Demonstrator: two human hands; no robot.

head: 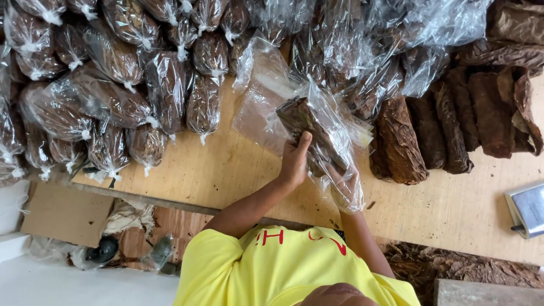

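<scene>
Nearest the camera: a bright yellow shirt [283, 266] with red markings, worn by the person at work. Below the table edge, loose brown leaf scraps [453, 263] lie heaped, dry and crumpled.

Left hand [293, 164]: fingers closed around the lower end of a dark brown bundle of dried leaves [309, 127], thumb pointing up along its side. The bundle is flat, elongated and coarse, with wrinkled, veined surfaces. It is held above the pale wooden table [226, 170], tilted, its top end leaning left and away.

Right hand [345, 187]: inside or behind a clear, crinkled plastic bag [334, 136] that wraps the bundle. The film glares and hides the fingers; I cannot tell how they are set, only that they are at the bag's lower end.

Right edge of the table: a flat grey metal object [527, 208], partly out of view.

Middle distance, right: unwrapped brown leaf bundles [430, 133] laid side by side on the table, matt and leathery, edges ragged.

Middle to far, left: many filled clear bags of brown leaves [130, 96], oblong and plump, each knotted at one end, stacked in overlapping rows, plastic glossy.

Far centre and right: more loose clear plastic [396, 34] piled over dark leaves, heavily creased.
</scene>
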